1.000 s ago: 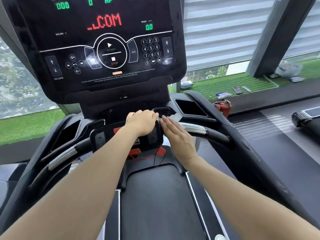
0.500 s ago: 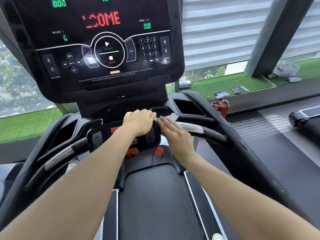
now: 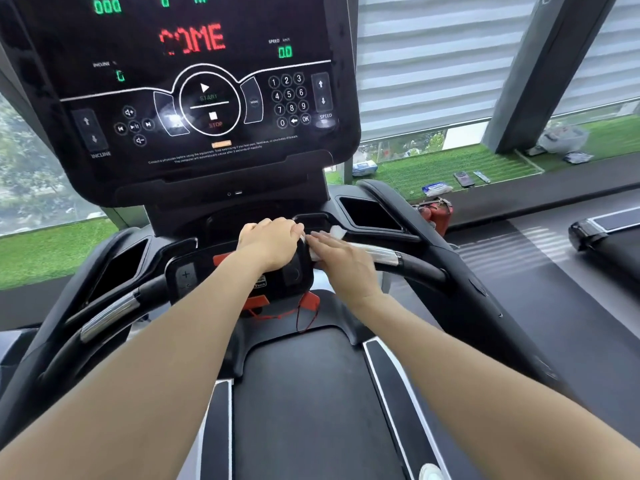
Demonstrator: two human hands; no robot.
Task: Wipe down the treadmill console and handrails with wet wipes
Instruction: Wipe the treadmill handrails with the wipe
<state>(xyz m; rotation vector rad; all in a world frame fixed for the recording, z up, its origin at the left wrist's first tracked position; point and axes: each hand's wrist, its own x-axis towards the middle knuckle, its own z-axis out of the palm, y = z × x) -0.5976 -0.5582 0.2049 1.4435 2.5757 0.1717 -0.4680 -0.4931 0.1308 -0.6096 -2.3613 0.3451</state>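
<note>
I've got one view only, head cam, wide-angle, so no 2nd view to overlap with. It sits up at head height, facing fwd and tilted down along both forearms. The console (image 3: 194,98) fills the top left, close up; the belt (image 3: 304,403) runs out the bottom edge. Edges bend w/ the lens. The window (image 3: 433,64) is off to the right, farther back.

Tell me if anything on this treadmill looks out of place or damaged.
Nothing looks damaged. The red safety cord dangles loose below the centre panel, which seems normal. A wipe pack, phone and remote lie on the grass ledge beyond the treadmill.
</note>
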